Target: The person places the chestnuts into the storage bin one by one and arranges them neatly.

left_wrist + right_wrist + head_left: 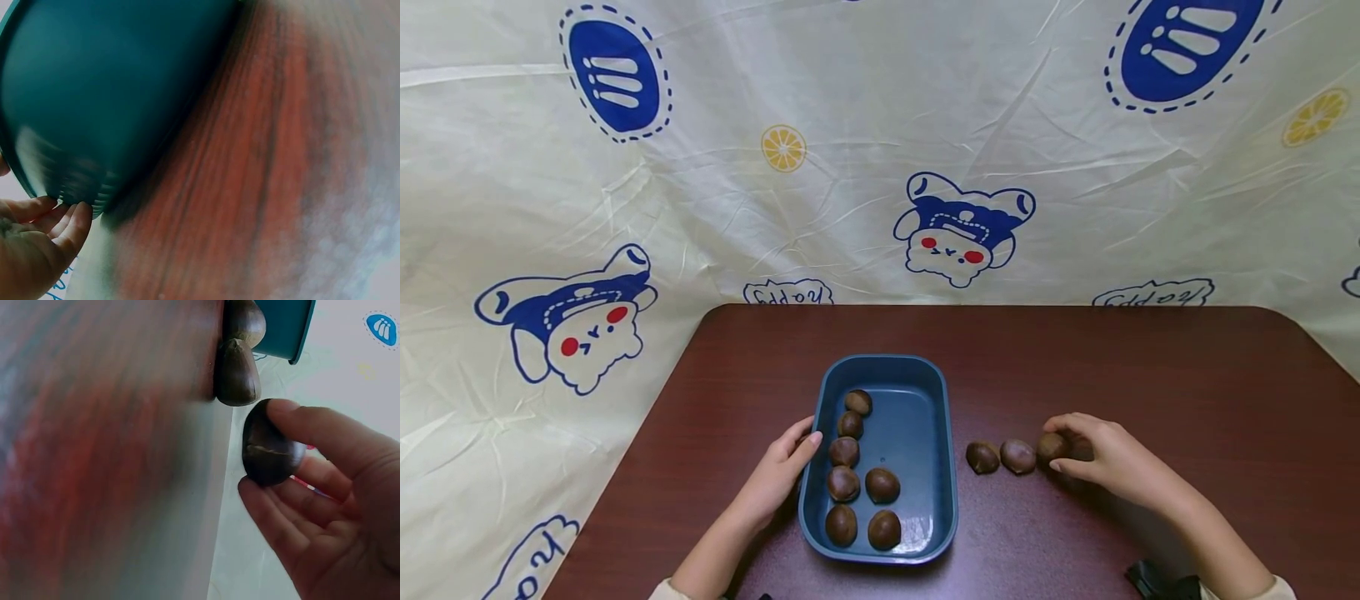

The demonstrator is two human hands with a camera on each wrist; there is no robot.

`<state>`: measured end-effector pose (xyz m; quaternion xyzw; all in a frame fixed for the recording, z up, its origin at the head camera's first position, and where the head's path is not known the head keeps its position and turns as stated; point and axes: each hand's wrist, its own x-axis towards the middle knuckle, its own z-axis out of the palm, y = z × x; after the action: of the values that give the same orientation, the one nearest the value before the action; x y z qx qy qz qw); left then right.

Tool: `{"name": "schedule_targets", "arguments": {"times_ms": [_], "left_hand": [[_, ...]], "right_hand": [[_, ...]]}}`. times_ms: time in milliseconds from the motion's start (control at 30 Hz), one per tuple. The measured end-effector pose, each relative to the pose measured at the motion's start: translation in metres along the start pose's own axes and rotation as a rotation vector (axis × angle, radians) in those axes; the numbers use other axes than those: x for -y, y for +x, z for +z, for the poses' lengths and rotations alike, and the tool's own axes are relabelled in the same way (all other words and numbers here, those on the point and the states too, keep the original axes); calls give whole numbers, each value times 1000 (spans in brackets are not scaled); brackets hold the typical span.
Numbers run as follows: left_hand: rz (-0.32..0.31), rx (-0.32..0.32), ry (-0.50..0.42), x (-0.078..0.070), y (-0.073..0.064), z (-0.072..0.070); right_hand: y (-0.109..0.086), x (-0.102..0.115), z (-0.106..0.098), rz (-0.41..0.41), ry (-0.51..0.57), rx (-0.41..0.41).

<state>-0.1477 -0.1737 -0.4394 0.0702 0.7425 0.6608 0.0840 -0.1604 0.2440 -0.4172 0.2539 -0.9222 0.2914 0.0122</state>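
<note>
A blue rectangular tray [917, 450] stands on the table with several brown chestnuts [844, 483] in it. Most of these form a column along its left side, and two more lie beside them near the front. My left hand [775, 475] holds the tray's left side, thumb at the rim and fingers against the outer wall [100, 200]. To the right of the tray, my right hand [1108, 458] pinches a chestnut [269, 447] between thumb and fingers. Two other chestnuts, a dark one [982, 457] and a lighter one [1018, 457], sit in a row between it and the tray.
The dark red-brown table [760, 358] has rounded far corners. Behind it hangs a pale sheet [842, 225] printed with blue cartoon figures and orange slices. A black object [1157, 579] shows by the right forearm.
</note>
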Motion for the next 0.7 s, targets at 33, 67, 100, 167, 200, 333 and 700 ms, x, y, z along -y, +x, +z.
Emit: {"name": "schedule_targets", "arguments": {"times_ms": [33, 67, 100, 167, 200, 333, 700], "left_hand": [[1, -1, 0, 0, 0, 0], [-2, 0, -2, 0, 0, 0], [-2, 0, -1, 0, 0, 0], [-1, 1, -1, 0, 0, 0], [-1, 2, -1, 1, 0, 0], [-3, 4, 1, 1, 1, 0], [0, -2, 5, 1, 1, 0]], "right_hand": [[0, 1, 0, -9, -11, -13], [1, 2, 0, -18, -23, -27], [1, 3, 0, -28, -37, -43], [2, 5, 0, -46, -55, -72], [3, 6, 0, -51, -58, -81], [7, 11, -1, -71, -50, -107], [32, 38, 3, -100, 35, -103]]}}
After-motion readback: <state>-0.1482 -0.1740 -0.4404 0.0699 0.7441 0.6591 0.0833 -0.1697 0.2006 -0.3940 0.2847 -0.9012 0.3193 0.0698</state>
